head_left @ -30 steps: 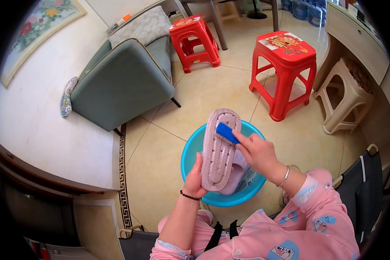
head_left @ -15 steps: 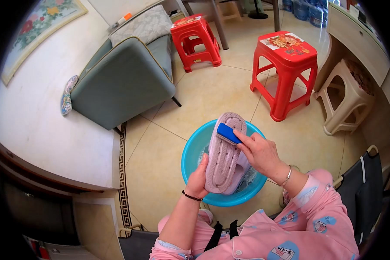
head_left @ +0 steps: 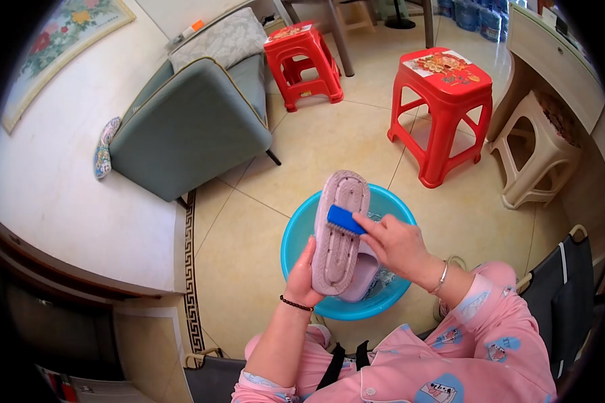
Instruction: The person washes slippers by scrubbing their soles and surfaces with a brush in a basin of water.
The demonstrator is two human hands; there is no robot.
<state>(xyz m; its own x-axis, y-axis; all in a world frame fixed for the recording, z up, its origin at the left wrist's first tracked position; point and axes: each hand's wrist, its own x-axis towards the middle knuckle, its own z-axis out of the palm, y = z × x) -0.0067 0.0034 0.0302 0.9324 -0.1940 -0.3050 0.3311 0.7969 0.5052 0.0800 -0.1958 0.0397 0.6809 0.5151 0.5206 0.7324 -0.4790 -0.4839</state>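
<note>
A pale pink slipper [head_left: 336, 265] is held sole-up over a blue basin [head_left: 290, 235], its textured sole facing me. My left hand [head_left: 304, 275] grips its left edge near the lower end. In my right hand [head_left: 398, 247] is a blue scrub brush [head_left: 345, 219], its bristles against the sole a little above the middle. Below the slipper, some water with suds shows in the basin. A second pale pink piece with a strap shape [head_left: 361, 274] shows behind the sole; I cannot tell whether it is the same slipper's upper or another slipper.
Two red plastic stools [head_left: 444, 101] stand on the tiled floor ahead, one farther left. A beige stool [head_left: 538, 148] is by the desk at right. A grey-green armchair [head_left: 195, 127] stands at left. Water bottles [head_left: 474, 17] are at the far right back.
The slipper has shifted slightly left and stands more upright. The brush has moved left and down along the sole with my right hand.
</note>
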